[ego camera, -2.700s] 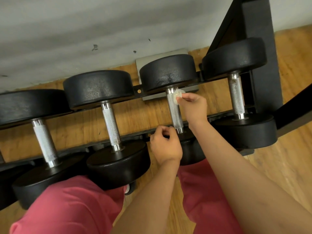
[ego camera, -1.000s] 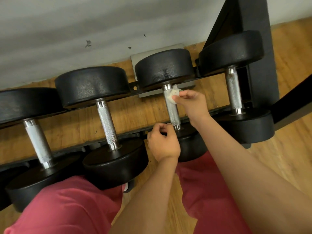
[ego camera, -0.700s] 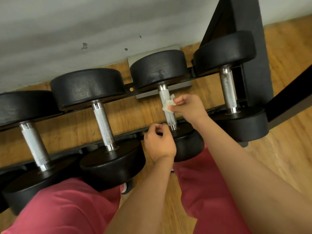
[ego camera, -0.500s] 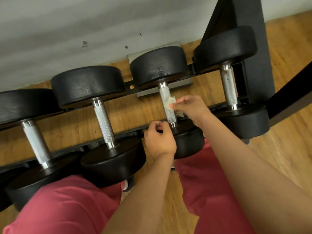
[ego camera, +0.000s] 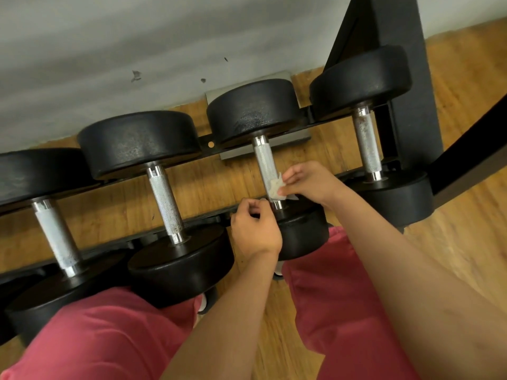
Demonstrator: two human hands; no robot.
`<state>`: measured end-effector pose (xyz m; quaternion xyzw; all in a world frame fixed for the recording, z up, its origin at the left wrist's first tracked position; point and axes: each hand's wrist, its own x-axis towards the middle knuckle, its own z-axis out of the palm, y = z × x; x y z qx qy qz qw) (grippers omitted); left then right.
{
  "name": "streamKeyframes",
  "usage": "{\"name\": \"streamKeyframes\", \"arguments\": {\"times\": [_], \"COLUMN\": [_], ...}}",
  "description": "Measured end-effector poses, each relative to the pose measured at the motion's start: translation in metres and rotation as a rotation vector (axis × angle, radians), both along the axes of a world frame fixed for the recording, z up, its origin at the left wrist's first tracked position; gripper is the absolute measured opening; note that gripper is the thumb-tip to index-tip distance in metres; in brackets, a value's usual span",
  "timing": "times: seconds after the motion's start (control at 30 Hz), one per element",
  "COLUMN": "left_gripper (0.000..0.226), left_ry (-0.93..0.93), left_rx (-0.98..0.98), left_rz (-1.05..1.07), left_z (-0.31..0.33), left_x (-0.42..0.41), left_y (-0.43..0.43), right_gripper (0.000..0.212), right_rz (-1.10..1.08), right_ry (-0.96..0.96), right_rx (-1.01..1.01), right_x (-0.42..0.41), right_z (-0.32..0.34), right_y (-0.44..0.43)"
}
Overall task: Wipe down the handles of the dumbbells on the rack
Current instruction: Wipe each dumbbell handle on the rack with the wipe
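Dumbbell handle (ego camera: 264,163), third along the rack (ego camera: 397,78), is lying just ahead of both hands. The right hand (ego camera: 310,182) is pinching a crumpled wipe (ego camera: 275,188) against it, and the wipe is now sitting at its near end, having slid down from the far head (ego camera: 252,111). The left hand (ego camera: 255,231) is curling beside the near collar (ego camera: 277,205); whether it is gripping anything, I cannot tell. This handle's pass is probably finishing.

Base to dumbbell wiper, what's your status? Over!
Right grip pinches wipe against third dumbbell's handle, near its lower end. Left grip curled beside that end, hold unclear. Nothing blocking the handle.
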<state>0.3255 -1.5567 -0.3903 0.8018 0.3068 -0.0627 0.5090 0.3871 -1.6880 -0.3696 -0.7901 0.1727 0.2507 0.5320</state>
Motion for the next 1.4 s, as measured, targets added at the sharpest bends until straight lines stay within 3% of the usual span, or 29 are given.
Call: {"name": "streamKeyframes", "arguments": {"times": [0.1, 0.27, 0.47, 0.6, 0.8, 0.9, 1.03, 1.13, 1.2, 1.3, 1.4], "left_gripper": [0.018, 0.018, 0.018, 0.016, 0.015, 0.017, 0.022, 0.027, 0.016, 0.013, 0.017], "left_ry": [-0.01, -0.021, -0.029, 0.009, 0.021, -0.002, 0.019, 0.008, -0.009, -0.04, -0.092], "left_rx": [-0.003, 0.003, -0.001, -0.028, -0.433, -0.517, -0.769, -0.654, -0.577, -0.423, -0.132], "left_rz": [0.001, -0.002, -0.004, -0.015, -0.069, -0.182, -0.287, -0.406, -0.388, -0.27, -0.312], "left_z": [0.002, 0.001, 0.006, 0.007, 0.027, 0.041, 0.067, 0.072, 0.068, 0.053, 0.037], "left_x": [0.0, -0.001, 0.001, 0.001, 0.0, -0.002, 0.01, 0.014, 0.014, 0.022, 0.032], "left_y": [0.0, 0.0, -0.002, -0.001, 0.033, 0.052, 0.054, 0.053, 0.055, 0.063, 0.067], "right_gripper": [0.023, 0.029, 0.023, 0.02, 0.021, 0.019, 0.021, 0.018, 0.016, 0.018, 0.01], "right_rz": [-0.046, 0.229, 0.077, 0.11, -0.015, -0.029, -0.089, -0.125, -0.134, -0.239, -0.375], "right_ry": [-0.012, 0.1, 0.016, -0.009, -0.015, -0.035, -0.084, -0.148, -0.189, -0.305, -0.352], "right_rx": [0.05, -0.12, -0.07, -0.151, 0.223, 0.316, 0.407, 0.384, 0.336, 0.058, -0.211], "right_x": [0.0, 0.0, -0.004, -0.009, -0.034, -0.039, -0.045, -0.051, -0.054, -0.057, -0.062], "right_z": [-0.001, 0.01, 0.007, 0.011, 0.037, 0.043, 0.05, 0.049, 0.044, 0.03, 0.011], "right_y": [0.002, 0.0, 0.004, 0.003, -0.001, 0.005, 0.013, 0.022, 0.025, 0.024, 0.028]}}
